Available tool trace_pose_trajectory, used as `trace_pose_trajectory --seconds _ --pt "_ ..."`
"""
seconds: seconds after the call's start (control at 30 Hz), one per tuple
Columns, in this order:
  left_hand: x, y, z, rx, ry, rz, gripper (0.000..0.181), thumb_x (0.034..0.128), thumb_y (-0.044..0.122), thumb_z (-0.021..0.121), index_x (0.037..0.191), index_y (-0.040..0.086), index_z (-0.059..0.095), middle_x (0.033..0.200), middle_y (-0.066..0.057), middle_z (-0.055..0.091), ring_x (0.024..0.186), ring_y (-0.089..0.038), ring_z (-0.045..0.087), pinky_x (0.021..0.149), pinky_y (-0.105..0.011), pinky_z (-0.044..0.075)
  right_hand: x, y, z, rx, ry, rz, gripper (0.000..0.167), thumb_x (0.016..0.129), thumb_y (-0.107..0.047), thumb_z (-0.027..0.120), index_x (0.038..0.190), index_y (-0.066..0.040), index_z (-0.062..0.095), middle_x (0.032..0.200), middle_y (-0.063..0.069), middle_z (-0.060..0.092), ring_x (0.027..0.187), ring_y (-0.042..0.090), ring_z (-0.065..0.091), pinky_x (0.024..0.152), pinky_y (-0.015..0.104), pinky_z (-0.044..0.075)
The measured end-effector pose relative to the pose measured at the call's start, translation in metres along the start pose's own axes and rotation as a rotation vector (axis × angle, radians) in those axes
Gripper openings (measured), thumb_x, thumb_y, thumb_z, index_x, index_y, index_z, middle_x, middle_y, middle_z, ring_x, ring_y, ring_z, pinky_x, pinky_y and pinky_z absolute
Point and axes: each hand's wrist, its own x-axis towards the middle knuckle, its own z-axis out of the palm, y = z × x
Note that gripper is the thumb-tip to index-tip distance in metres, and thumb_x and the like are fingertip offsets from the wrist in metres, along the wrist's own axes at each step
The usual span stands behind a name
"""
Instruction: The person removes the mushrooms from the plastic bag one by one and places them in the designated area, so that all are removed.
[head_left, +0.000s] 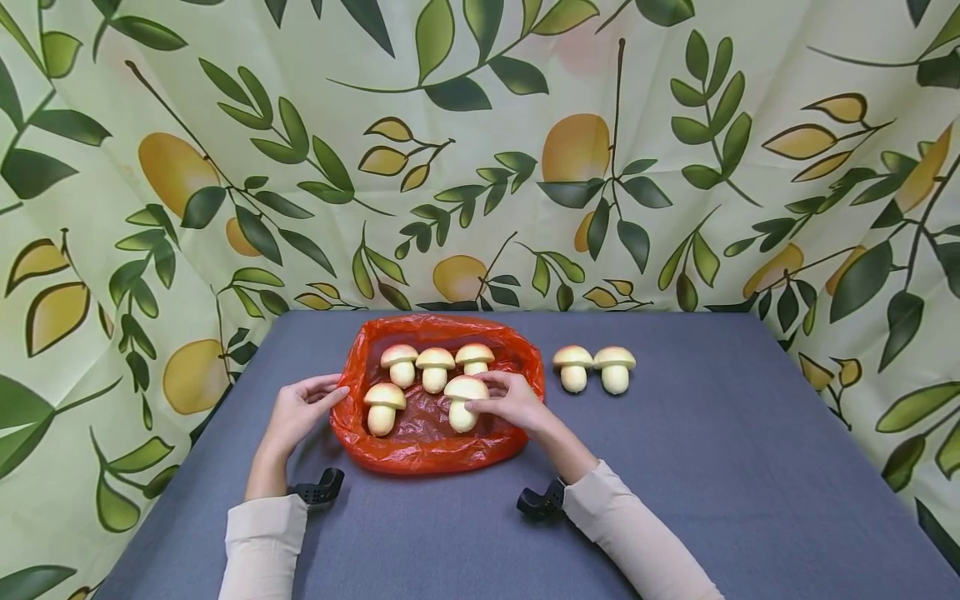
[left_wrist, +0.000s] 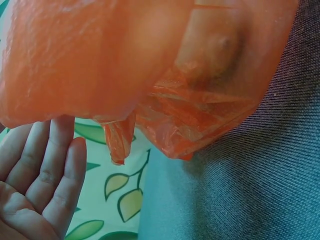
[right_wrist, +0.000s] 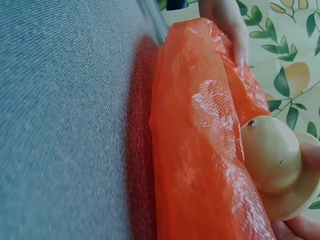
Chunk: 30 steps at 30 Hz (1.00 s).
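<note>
The right hand (head_left: 517,402) pinches a pale mushroom (head_left: 458,407) between thumb and fingers, the thumb across its stem and the fingertips at its cap. From where I stand, that mushroom is over the near right part of an open red plastic bag (head_left: 450,457), its stem pointing to the near side; whether it touches the bottom I can't tell. The left hand (head_left: 300,410) is at the bag's left rim, thumb laid over the edge and the other fingers nearly straight against the outside; I can't tell whether they close on the plastic.

Inside the bag, three mushrooms (head_left: 435,372) stand in a row along the far side, caps to the far side and stems to the near. A fourth mushroom (head_left: 382,410) lies at the near left, just beside the rim. Two more mushrooms (head_left: 574,370) sit outside, to the right of the bag, side by side with their caps about meeting.

All of it is on a grey-blue tabletop (head_left: 675,483). A small black device (head_left: 324,487) is at the left wrist, another at the right, and cream sleeves (head_left: 264,533) cover both forearms. Behind the far edge hangs a pale cloth (head_left: 525,250) printed with green leaves and orange fruit.
</note>
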Motion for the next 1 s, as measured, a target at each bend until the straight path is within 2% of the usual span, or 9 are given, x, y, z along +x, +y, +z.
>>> trace_pose_trajectory --seconds 0.2,0.43,0.7,0.77,0.9,1.0 --pt "0.0 0.0 0.001 -0.012 -0.003 0.007 0.042 0.0904 0.025 0.067 0.121 -0.004 0.063 0.081 0.027 0.064 0.077 0.013 0.06 0.072 -0.008 0.048 -0.007 0.004 -0.01 -0.004 0.011 -0.012 0.053 0.082 -0.011 0.073 0.129 0.006 0.055 0.12 0.025 0.065 0.103 0.023 0.067 0.082 0.025 0.054" --pt "0.0 -0.001 0.002 -0.011 -0.002 0.01 0.042 0.0902 0.024 0.068 0.121 -0.004 0.063 0.084 0.021 0.067 0.077 0.013 0.06 0.072 -0.008 0.049 -0.016 0.004 -0.023 -0.011 0.034 -0.006 0.055 0.082 -0.013 0.073 0.13 0.005 0.054 0.125 0.025 0.062 0.111 0.027 0.065 0.086 0.026 0.054" --pt "0.001 -0.001 0.003 -0.015 -0.003 0.012 0.042 0.09 0.024 0.068 0.12 -0.005 0.064 0.081 0.027 0.064 0.077 0.013 0.06 0.072 -0.008 0.049 -0.025 0.007 -0.042 -0.009 0.018 -0.015 0.058 0.084 -0.016 0.071 0.135 0.003 0.051 0.131 0.024 0.059 0.119 0.031 0.061 0.091 0.027 0.052" --pt "0.001 -0.001 0.003 -0.018 -0.004 0.012 0.042 0.09 0.024 0.068 0.121 -0.005 0.064 0.082 0.026 0.065 0.077 0.013 0.06 0.072 -0.008 0.049 -0.028 0.008 -0.047 0.012 0.0 -0.02 0.059 0.084 -0.016 0.071 0.136 0.002 0.049 0.132 0.024 0.058 0.119 0.028 0.061 0.09 0.025 0.052" --pt "0.001 0.0 0.003 -0.013 -0.006 0.014 0.042 0.0902 0.024 0.068 0.121 -0.004 0.064 0.084 0.022 0.067 0.077 0.013 0.06 0.072 -0.008 0.049 -0.032 0.012 -0.059 0.066 -0.034 -0.049 0.06 0.084 -0.014 0.071 0.137 0.003 0.048 0.132 0.025 0.058 0.109 0.011 0.063 0.086 0.019 0.051" --pt "0.0 0.0 0.002 -0.002 -0.007 0.015 0.042 0.0904 0.025 0.067 0.121 -0.004 0.064 0.088 0.016 0.07 0.077 0.013 0.06 0.073 -0.009 0.049 -0.034 0.015 -0.068 0.103 -0.048 -0.094 0.059 0.084 -0.01 0.071 0.135 0.006 0.048 0.127 0.019 0.062 0.101 0.0 0.063 0.084 0.017 0.052"
